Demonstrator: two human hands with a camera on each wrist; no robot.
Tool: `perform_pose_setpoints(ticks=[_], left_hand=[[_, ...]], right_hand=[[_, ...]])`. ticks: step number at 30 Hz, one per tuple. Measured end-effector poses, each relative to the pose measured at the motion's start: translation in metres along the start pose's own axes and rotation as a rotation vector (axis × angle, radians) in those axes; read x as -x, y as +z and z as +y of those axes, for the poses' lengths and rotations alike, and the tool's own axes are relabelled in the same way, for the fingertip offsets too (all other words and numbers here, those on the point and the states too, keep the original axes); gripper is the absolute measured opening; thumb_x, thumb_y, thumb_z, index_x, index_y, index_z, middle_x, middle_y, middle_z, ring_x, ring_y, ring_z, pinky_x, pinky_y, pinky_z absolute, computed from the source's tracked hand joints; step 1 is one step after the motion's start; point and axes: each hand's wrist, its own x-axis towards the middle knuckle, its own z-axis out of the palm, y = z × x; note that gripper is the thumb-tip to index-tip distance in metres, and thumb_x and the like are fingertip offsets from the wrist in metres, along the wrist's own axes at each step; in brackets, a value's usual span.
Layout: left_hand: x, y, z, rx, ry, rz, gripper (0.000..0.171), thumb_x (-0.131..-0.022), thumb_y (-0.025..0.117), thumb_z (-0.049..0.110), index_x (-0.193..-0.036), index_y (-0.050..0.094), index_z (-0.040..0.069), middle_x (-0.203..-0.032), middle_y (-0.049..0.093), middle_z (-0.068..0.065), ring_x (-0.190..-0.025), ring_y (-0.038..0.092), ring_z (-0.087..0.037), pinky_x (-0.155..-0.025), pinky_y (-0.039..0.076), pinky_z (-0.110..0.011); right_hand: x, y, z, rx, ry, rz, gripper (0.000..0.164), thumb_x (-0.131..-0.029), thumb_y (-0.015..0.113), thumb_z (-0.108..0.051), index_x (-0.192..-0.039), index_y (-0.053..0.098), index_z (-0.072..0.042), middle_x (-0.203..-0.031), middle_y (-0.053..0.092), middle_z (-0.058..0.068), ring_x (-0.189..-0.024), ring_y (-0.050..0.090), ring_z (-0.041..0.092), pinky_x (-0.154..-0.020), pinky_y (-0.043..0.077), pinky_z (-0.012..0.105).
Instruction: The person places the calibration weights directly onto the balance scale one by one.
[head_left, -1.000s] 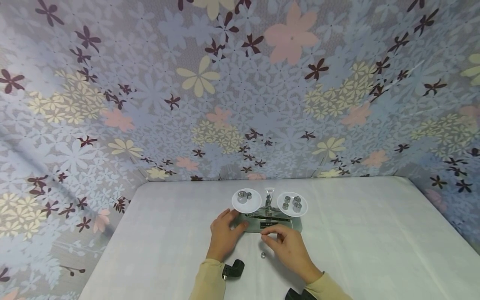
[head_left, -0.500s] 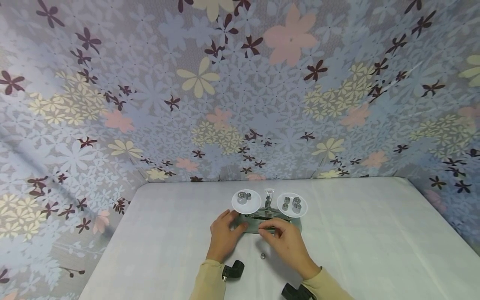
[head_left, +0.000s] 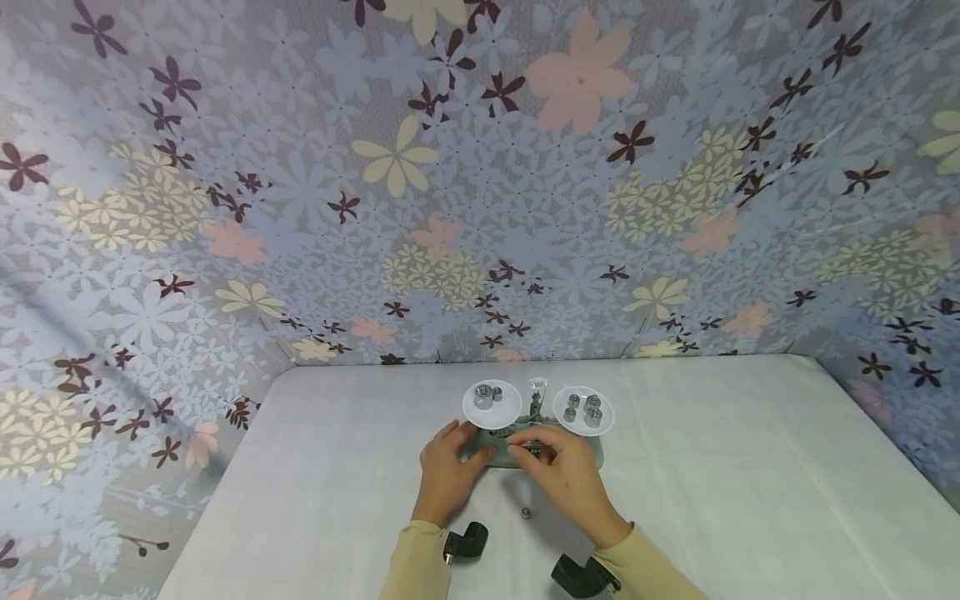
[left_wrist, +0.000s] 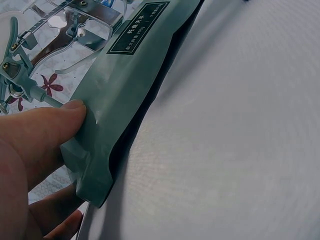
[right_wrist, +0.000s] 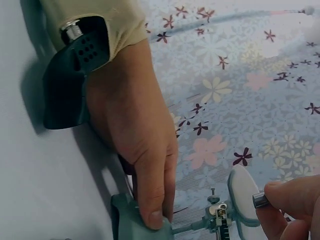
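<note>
A green tray balance (head_left: pixel 498 457) stands on the white-covered table. My left hand (head_left: pixel 446 467) grips the left end of its base, thumb on top and fingers round the edge, as the left wrist view shows with the green base (left_wrist: pixel 127 85). Over the front of the balance, my right hand (head_left: pixel 566 475) pinches a small metal weight (right_wrist: pixel 260 200) between thumb and index finger. The left pan (head_left: pixel 491 421) bears one large and one small weight. On the right pan (head_left: pixel 583 427) sit several weights.
One small loose weight (head_left: pixel 526 513) lies on the table in front of the balance, left of my right wrist. A black wrist camera (head_left: pixel 467 542) is on the left sleeve, another (head_left: pixel 577 577) on the right. Floral fabric (head_left: pixel 480 208) rises behind the table.
My right hand has moved left and a little farther from me, across the front of the balance towards the left pan. The left hand has stayed on the base.
</note>
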Motion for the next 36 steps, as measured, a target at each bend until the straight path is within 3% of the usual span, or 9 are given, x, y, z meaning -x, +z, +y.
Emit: perform_pose_setpoints(ticks=[8, 23, 36], left_hand=[[0.000, -0.001, 0.001, 0.003, -0.003, -0.004, 0.042, -0.089, 0.071, 0.032, -0.126, 0.069, 0.012, -0.126, 0.070, -0.008, -0.132, 0.051, -0.036, -0.107, 0.027, -0.065], [0.000, -0.001, 0.001, 0.017, -0.024, -0.018, 0.043, -0.089, 0.072, 0.032, -0.127, 0.069, 0.012, -0.129, 0.068, -0.008, -0.133, 0.050, -0.037, -0.107, 0.026, -0.067], [-0.001, -0.001, 0.000, 0.017, -0.027, -0.024, 0.044, -0.089, 0.071, 0.033, -0.128, 0.069, 0.014, -0.129, 0.068, -0.007, -0.134, 0.050, -0.036, -0.108, 0.026, -0.067]], right_hand=[[-0.008, 0.003, -0.004, -0.002, 0.013, 0.014, 0.010, -0.086, 0.080, -0.012, -0.096, 0.078, -0.015, -0.088, 0.069, -0.009, -0.052, 0.042, 0.003, -0.047, 0.038, 0.022], [-0.024, 0.006, -0.010, 0.037, -0.021, 0.073, 0.010, -0.085, 0.080, -0.009, -0.095, 0.079, -0.012, -0.083, 0.068, -0.008, -0.052, 0.042, 0.004, -0.046, 0.038, 0.023], [-0.036, 0.011, -0.008, 0.125, 0.008, 0.088, 0.010, -0.087, 0.079, -0.010, -0.096, 0.079, -0.015, -0.087, 0.070, -0.005, -0.052, 0.044, 0.004, -0.046, 0.039, 0.024]])
